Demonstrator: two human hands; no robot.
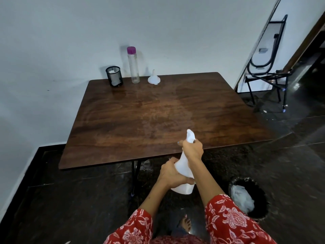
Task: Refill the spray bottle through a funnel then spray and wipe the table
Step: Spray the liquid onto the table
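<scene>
Beyond the counter [123,120] edge, your left hand [169,172] grips the spray bottle [183,170] body; your right hand [192,149] grips its neck. Counter surface appears damp, so spraying looks under way. Funnel [154,78] stands unused at the far edge; wiping remains.

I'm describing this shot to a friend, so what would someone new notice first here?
First, the white spray bottle held in front of the near table edge: the right hand grips its neck, the left hand holds its body. Next, along the far edge of the brown table, a black mesh cup, a tall clear bottle with a purple cap and a white funnel lying mouth down.
</scene>
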